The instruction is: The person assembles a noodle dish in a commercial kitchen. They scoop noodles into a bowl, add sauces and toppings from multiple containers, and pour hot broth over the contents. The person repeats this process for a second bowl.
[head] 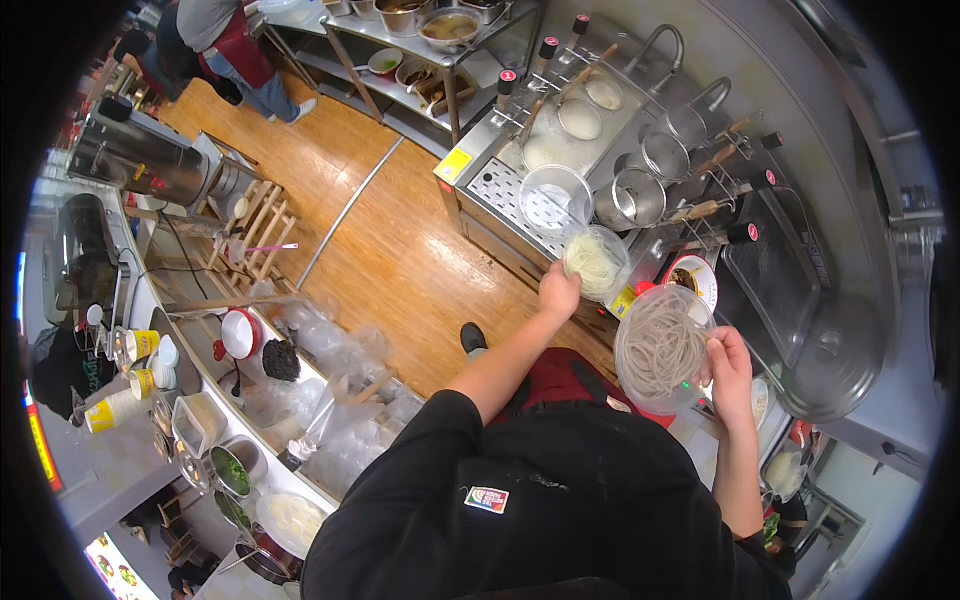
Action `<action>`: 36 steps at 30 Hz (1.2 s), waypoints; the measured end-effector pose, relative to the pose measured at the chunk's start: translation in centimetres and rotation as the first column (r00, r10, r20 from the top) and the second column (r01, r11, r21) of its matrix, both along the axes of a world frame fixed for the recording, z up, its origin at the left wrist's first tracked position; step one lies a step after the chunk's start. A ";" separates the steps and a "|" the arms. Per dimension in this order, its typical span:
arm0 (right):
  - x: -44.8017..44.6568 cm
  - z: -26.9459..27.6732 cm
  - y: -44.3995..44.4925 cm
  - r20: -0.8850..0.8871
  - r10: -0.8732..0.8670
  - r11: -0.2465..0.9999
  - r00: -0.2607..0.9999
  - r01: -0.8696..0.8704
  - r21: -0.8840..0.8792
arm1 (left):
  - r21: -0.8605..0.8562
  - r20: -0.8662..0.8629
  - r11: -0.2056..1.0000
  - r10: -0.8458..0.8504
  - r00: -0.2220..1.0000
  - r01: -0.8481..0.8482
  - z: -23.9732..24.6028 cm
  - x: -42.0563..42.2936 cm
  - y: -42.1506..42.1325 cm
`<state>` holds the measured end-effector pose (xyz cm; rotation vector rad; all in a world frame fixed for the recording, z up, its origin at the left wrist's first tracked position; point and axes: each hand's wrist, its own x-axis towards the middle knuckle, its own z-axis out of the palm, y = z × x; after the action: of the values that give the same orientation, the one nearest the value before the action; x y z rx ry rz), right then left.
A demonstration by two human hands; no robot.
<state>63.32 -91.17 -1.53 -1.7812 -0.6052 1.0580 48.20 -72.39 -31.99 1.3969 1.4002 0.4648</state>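
My left hand (561, 292) grips the near edge of a clear plastic tub (619, 259) of thin pale noodles (591, 262). That tub is at the front edge of the noodle cooker; whether it rests there is unclear. In my right hand (729, 367) is a larger clear plastic bowl (628, 390), pinched at its right rim. Thick greyish-brown noodles (664, 349) fill it, and it hangs in front of my apron. Just beyond it, partly covered, stands a red-and-white bowl (701, 274) with dark sauce inside. An empty-looking clear tub (555, 199) sits on the cooker's perforated drain plate (499, 187).
The noodle cooker (487, 142) holds several strainer baskets (637, 196) beside cloudy water. A dark tray (772, 270) and a transparent lid (832, 360) lie to the right. Steel shelves (360, 97) carry pots. Behind my left arm, a counter (281, 457) holds food containers. Other people (240, 67) stand at far left.
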 end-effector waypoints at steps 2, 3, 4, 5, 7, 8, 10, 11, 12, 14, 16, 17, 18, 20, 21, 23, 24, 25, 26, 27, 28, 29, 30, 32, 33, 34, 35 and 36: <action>-0.7 -1.4 2.0 0.082 0.020 0.999 0.996 -0.016 -0.046 | -0.022 0.042 1.000 -0.011 0.999 0.012 0.0 -0.9 -0.2; -0.9 -2.3 3.0 0.077 0.048 0.998 0.996 -0.045 -0.042 | -0.080 0.054 0.996 -0.021 0.998 0.025 0.5 -1.3 -0.4; -1.3 -3.7 4.1 0.079 0.079 0.997 0.994 -0.079 -0.001 | -0.208 0.095 0.977 0.057 0.994 -0.036 1.2 -2.4 -0.4; -1.7 -5.0 5.2 0.155 0.104 0.995 0.982 -0.102 -0.022 | -0.476 0.298 0.879 0.174 0.939 -0.011 1.9 -4.2 0.0; -3.4 -7.9 7.8 0.413 0.215 0.976 0.885 -0.214 -0.051 | -0.643 0.658 0.751 0.444 0.607 0.148 4.5 -9.0 -0.6; -4.6 -9.1 8.9 0.212 0.188 0.982 0.959 -0.181 -0.052 | -0.570 0.819 0.754 0.491 0.297 0.327 6.0 -11.7 -1.1; -7.4 -10.4 11.5 0.192 0.283 0.957 0.940 -0.262 -0.128 | -0.478 0.863 0.823 0.374 0.340 0.308 8.9 -15.3 -1.4; -8.8 -10.5 12.7 0.096 0.285 0.933 0.954 -0.253 -0.258 | -0.387 0.905 0.874 0.300 0.300 0.294 9.9 -16.6 -1.5; -10.1 -10.0 13.7 0.505 0.375 0.924 0.777 -0.354 -0.142 | -0.364 0.865 0.914 0.260 0.429 0.180 10.6 -17.6 -1.1; -12.1 -8.2 15.3 0.960 0.247 0.843 0.131 -0.517 -0.147 | -0.359 0.831 0.929 0.276 0.483 0.088 11.6 -19.5 -0.3; -14.2 -6.9 16.4 0.902 0.400 0.694 0.164 -0.697 -0.180 | -0.345 0.772 0.939 0.288 0.567 -0.008 12.3 -20.3 -0.2; -15.2 -6.7 17.0 0.866 0.487 0.561 0.113 -0.801 -0.211 | -0.335 0.795 0.942 0.290 0.533 -0.014 12.6 -20.2 -0.3; -16.3 -7.0 17.6 0.842 0.529 0.563 0.103 -0.785 -0.258 | -0.345 0.804 0.938 0.308 0.509 -0.023 12.8 -20.0 -0.4; -18.3 -8.4 18.8 0.807 0.580 0.569 0.108 -0.763 -0.307 | -0.229 0.750 0.967 0.248 0.613 -0.111 13.2 -19.7 -0.3; -19.1 -9.4 19.2 0.754 0.639 0.576 0.150 -0.743 -0.340 | -0.201 0.722 0.968 0.248 0.646 -0.148 13.3 -19.8 -0.3; -20.0 -11.1 20.2 0.662 0.719 0.568 0.212 -0.728 -0.384 | -0.160 0.644 0.971 0.238 0.727 -0.175 13.3 -20.3 0.4; -20.2 -11.7 20.7 0.535 0.813 0.510 0.230 -0.725 -0.462 | -0.114 0.558 0.972 0.233 0.796 -0.204 13.4 -20.6 0.5; -20.0 -11.8 21.0 0.465 0.838 0.481 0.288 -0.792 -0.377 | -0.143 0.540 0.970 0.244 0.805 -0.198 13.4 -21.0 0.6; -19.8 -11.8 21.2 0.339 0.881 0.444 0.331 -0.826 -0.348 | -0.171 0.524 0.965 0.261 0.811 -0.201 13.4 -21.4 0.8; -19.6 -11.5 21.1 0.208 0.895 0.443 0.395 -0.842 -0.307 | -0.214 0.491 0.957 0.278 0.826 -0.195 13.5 -21.6 1.0; -19.3 -11.0 21.0 -0.003 0.885 0.447 0.465 -0.852 -0.271 | -0.180 0.483 0.962 0.268 0.834 -0.205 13.6 -21.6 1.3; -19.3 -10.5 20.8 -0.144 0.843 0.474 0.518 -0.842 -0.257 | -0.164 0.457 0.965 0.259 0.851 -0.205 13.6 -21.5 1.6; -19.3 -9.9 20.3 -0.282 0.767 0.526 0.576 -0.816 -0.239 | -0.153 0.424 0.969 0.243 0.872 -0.196 13.7 -21.4 1.9; -19.7 -9.0 19.5 -0.504 0.609 0.622 0.612 -0.763 -0.175 | -0.201 0.374 0.971 0.200 0.906 -0.131 13.9 -20.9 2.6; -19.9 -8.8 19.4 -0.464 0.644 0.627 0.608 -0.767 -0.135 | -0.214 0.353 0.971 0.177 0.919 -0.105 14.1 -20.6 2.8; -20.0 -8.6 19.4 -0.420 0.664 0.634 0.619 -0.764 -0.123 | -0.212 0.350 0.972 0.172 0.921 -0.101 14.4 -20.0 3.1; -20.0 -8.5 19.6 -0.371 0.694 0.640 0.617 -0.765 -0.076 | -0.185 0.359 0.977 0.168 0.918 -0.107 14.6 -19.6 3.7; -19.7 -8.6 20.2 -0.377 0.655 0.692 0.654 -0.720 -0.048 | -0.168 0.365 0.980 0.159 0.917 -0.103 14.8 -19.1 4.5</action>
<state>43.59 -70.92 -10.12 -1.4755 -1.0408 1.9675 29.05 -67.87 -17.20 1.0320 1.1876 0.6675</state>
